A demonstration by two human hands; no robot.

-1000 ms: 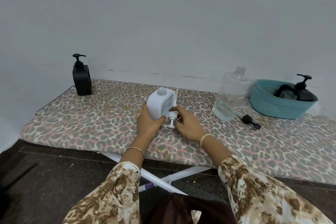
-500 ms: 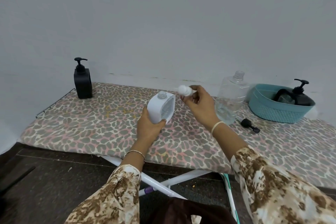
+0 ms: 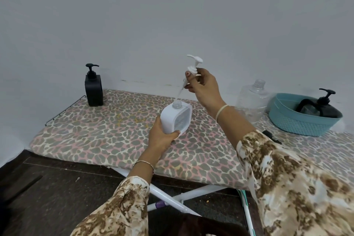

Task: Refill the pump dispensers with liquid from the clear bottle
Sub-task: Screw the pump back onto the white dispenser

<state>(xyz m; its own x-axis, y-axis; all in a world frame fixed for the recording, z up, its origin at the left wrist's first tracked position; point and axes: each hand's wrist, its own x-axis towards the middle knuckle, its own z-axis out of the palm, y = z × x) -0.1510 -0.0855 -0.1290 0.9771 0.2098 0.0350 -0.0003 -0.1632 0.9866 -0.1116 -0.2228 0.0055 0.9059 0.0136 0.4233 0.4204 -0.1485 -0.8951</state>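
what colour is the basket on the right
Teal basket, seen best in the head view.

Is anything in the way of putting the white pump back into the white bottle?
Nothing visible. The right hand holds the pump above the bottle, whose neck is open. The tube's tip is right at the opening. The left hand grips the bottle low down.

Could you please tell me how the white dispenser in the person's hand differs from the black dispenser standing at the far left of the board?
The white dispenser has its pump off and neck open; the black dispenser keeps its pump screwed on. The white one is tilted in the left hand; the black one stands upright, untouched. The white pump is held above by the right hand. Both bottles are squarish.
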